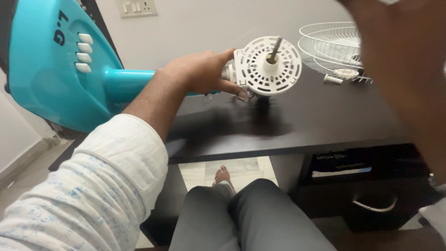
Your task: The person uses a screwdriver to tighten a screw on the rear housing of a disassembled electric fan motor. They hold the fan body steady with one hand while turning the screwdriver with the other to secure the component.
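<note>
1. Turquoise plastic fan stand with white motor housing (267, 65) lies across the dark wooden bench (325, 116), base at left.
2. Left hand (202, 72) wraps the neck just left of the housing.
3. White wire fan guards (330, 46) sit at right, behind.
4. Right hand (404, 69) hangs nearest the camera, far right.

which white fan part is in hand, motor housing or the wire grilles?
The motor housing: the left hand grips the fan by its neck just behind it. The wire grilles lie untouched at the desk's far right.
</note>
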